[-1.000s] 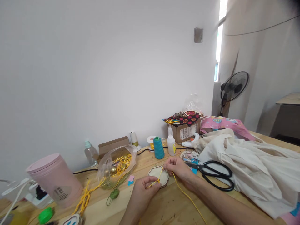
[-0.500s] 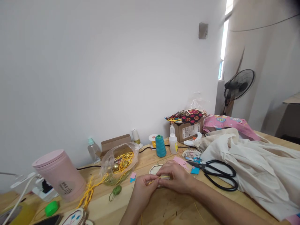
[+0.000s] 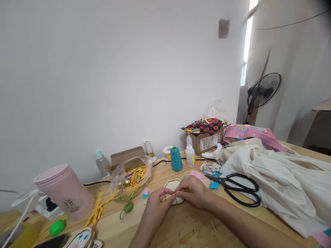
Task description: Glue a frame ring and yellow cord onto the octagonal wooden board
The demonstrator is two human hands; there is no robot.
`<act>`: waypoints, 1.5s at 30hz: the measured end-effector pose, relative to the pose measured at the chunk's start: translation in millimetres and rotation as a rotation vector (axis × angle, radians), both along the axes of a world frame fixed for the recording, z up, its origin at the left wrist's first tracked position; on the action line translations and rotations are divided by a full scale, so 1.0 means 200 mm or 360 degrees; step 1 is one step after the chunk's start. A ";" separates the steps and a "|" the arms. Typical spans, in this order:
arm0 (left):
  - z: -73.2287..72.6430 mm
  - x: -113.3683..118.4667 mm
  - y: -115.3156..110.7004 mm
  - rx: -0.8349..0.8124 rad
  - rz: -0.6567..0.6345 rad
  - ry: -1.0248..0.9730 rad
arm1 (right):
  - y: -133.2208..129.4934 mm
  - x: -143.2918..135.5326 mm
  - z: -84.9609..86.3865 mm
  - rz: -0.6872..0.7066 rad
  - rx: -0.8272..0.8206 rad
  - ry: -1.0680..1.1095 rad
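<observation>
A thin yellow cord (image 3: 168, 197) is pinched between the fingertips of my left hand (image 3: 158, 204), and a loose length of it hangs toward the table's front edge. My right hand (image 3: 193, 191) has its thumb and fingers closed on the same cord, close beside the left fingertips. Under and just behind both hands lies a pale scallop-edged piece (image 3: 171, 185) with a darker rim, partly covered by the fingers. Another stretch of yellow cord (image 3: 214, 225) trails below my right forearm.
Black scissors (image 3: 239, 186), blue and pink scraps and white cloth (image 3: 274, 179) lie right. Behind stand a teal thread cone (image 3: 176, 159), a glue bottle (image 3: 190, 156) and a filled box (image 3: 210, 142). Left are a bag of cord (image 3: 116, 177), green yarn (image 3: 128, 207) and a pink cup (image 3: 66, 193).
My right hand's fingers have shifted slightly and more of the pale piece shows between the hands. The whole view has moved a little.
</observation>
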State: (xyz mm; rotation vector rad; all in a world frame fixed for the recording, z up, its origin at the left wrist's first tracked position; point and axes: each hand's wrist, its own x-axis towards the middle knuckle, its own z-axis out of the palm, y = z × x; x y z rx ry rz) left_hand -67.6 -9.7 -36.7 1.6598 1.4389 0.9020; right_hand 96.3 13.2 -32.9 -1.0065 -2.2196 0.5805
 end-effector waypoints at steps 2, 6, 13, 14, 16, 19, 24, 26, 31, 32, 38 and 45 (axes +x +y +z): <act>-0.01 0.00 0.01 -0.0014 0.0031 0.0021 | 0.00 0.00 0.00 -0.0014 -0.0020 -0.0008; 0.00 0.00 0.00 -0.0081 0.0006 -0.0026 | -0.01 -0.01 0.01 -0.0064 -0.0049 -0.0016; 0.01 0.01 -0.01 -0.0197 0.0030 -0.0244 | -0.01 -0.01 0.00 -0.0046 -0.0331 0.0189; 0.01 0.01 -0.01 -0.0192 0.0022 -0.0262 | 0.00 -0.01 -0.01 -0.0038 -0.0418 0.0241; 0.00 0.01 -0.01 -0.0181 0.0005 -0.0266 | 0.00 -0.01 -0.02 -0.0028 -0.0561 0.0327; 0.00 0.01 0.00 -0.0163 0.0014 -0.0216 | 0.00 -0.02 -0.03 -0.0062 -0.0634 0.0394; 0.00 0.00 0.00 -0.0156 -0.0017 -0.0170 | 0.00 -0.02 -0.04 -0.0132 -0.0625 0.0426; 0.01 0.00 -0.01 -0.0158 -0.0035 -0.0157 | 0.00 -0.03 -0.04 -0.0099 -0.0621 0.0436; 0.02 0.01 -0.01 -0.0195 -0.0017 -0.0168 | -0.01 -0.04 -0.04 -0.0078 -0.0646 0.0432; 0.01 0.01 -0.01 -0.0202 -0.0020 -0.0179 | -0.01 -0.04 -0.04 -0.0088 -0.0660 0.0433; -0.01 0.00 0.00 -0.0267 -0.0040 -0.0252 | -0.01 -0.04 -0.03 -0.0125 -0.0737 0.0450; -0.01 0.00 -0.01 -0.0185 -0.0027 -0.0203 | -0.01 -0.03 -0.03 -0.0105 -0.0663 0.0377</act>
